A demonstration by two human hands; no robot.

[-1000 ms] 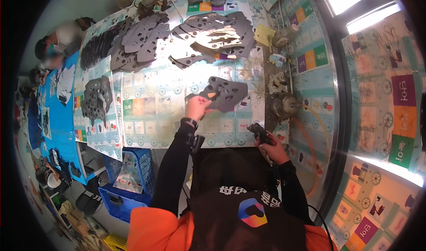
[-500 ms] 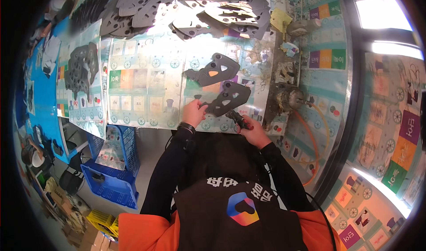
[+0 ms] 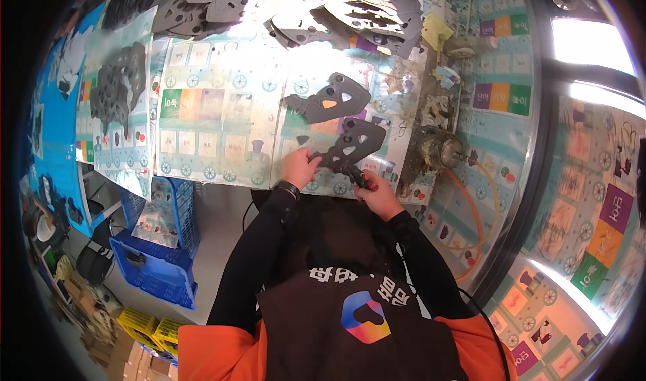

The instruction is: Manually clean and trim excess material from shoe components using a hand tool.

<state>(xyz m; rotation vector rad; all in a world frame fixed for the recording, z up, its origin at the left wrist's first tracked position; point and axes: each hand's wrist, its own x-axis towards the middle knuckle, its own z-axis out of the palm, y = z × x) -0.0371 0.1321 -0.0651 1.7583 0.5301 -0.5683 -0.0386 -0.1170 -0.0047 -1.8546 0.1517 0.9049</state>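
My left hand [image 3: 299,168] pinches the lower left end of a flat dark grey piece with cut-out holes [image 3: 368,136], near the table's front edge. Wrapped in my right hand [image 3: 379,197] is a dark hand tool with red on its handle [image 3: 352,172], maybe pliers or snips. Its front end overlaps the lower edge of the piece; I cannot tell whether the jaws are closed on it. Just beyond lies a similar grey piece [image 3: 338,102], flat on the printed table sheet. A small dark scrap [image 3: 303,140] rests above my left hand.
Many similar grey pieces [image 3: 390,19] are heaped along the far side, and another stack [image 3: 120,88] lies at the left. A greasy metal fixture with hoses [image 3: 441,149] stands at the right. Blue crates [image 3: 153,271] sit on the floor to the left, with yellow crates [image 3: 138,326] nearer.
The whole view has shifted slightly. The tool's front end has moved a little up and left, so it now overlaps the piece's lower edge. My left hand keeps its pinch.
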